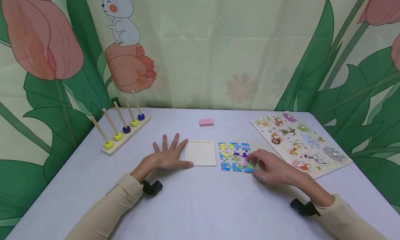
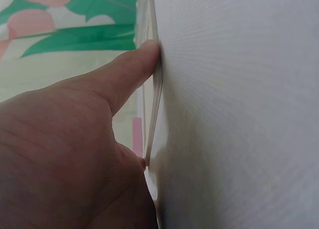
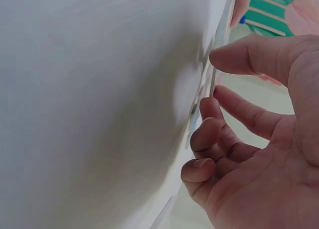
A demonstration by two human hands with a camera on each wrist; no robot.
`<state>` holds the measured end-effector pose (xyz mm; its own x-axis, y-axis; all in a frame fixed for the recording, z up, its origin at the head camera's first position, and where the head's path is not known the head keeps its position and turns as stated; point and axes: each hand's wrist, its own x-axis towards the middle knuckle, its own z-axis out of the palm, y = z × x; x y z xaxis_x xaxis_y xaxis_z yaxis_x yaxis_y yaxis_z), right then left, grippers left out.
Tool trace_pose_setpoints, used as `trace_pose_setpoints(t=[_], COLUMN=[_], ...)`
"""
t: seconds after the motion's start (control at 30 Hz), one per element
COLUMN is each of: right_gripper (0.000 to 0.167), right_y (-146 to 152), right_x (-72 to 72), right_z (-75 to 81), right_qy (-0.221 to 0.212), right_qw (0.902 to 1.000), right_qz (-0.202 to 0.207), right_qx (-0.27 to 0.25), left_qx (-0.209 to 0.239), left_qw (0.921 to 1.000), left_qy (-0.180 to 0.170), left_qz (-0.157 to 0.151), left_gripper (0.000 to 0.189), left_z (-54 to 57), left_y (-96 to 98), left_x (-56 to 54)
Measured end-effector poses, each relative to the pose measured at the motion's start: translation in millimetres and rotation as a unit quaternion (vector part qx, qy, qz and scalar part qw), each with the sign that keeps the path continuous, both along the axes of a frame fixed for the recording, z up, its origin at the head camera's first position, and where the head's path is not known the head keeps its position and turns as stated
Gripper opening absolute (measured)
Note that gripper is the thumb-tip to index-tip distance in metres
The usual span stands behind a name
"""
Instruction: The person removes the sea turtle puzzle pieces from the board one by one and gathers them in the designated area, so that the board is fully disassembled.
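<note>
In the head view my left hand (image 1: 168, 156) lies with fingers spread at the left side of a square wooden puzzle frame (image 1: 200, 165). Its thumb and index finger touch that frame; the left wrist view shows the thumb against the thin wooden edge (image 2: 156, 97). Right of the frame lie colourful jigsaw puzzle pieces (image 1: 226, 166) in loose rows, blue, yellow, green and purple. My right hand (image 1: 272, 167) is at their right side, pinching the edge of a puzzle piece (image 3: 213, 83) between thumb and fingers. Its other fingers curl inward, and the hand hides part of the right column.
A pink block (image 1: 206, 122) lies behind the frame. At back left stands a wooden peg stand (image 1: 125, 137) with yellow and dark blue beads. An animal picture board (image 1: 300, 142) lies close behind the right hand. A printed curtain (image 1: 215, 59) hangs past the table's far edge.
</note>
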<state>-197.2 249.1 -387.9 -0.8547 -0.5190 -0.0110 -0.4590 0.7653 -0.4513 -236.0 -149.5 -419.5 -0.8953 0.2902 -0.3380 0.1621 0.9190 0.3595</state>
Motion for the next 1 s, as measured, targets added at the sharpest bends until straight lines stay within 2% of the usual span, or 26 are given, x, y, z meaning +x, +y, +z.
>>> trace_pose_setpoints(t=[0.57, 1.0], right_gripper=[0.036, 0.037], right_y=[8, 12], right_x=[-2.0, 0.0], right_z=[-3.8, -5.1], right_qy=[-0.023, -0.008], right_qw=[0.9997, 0.9999], right_qz=[-0.004, 0.008], right_qx=[0.006, -0.005], left_qx=[-0.009, -0.003], left_qw=[1.0, 0.9999], left_qy=[0.002, -0.009], left_qz=[-0.002, -0.009], left_gripper=[0.112, 0.111], left_z=[-3.0, -1.9], left_y=[2.2, 0.2], left_x=[-3.3, -4.7])
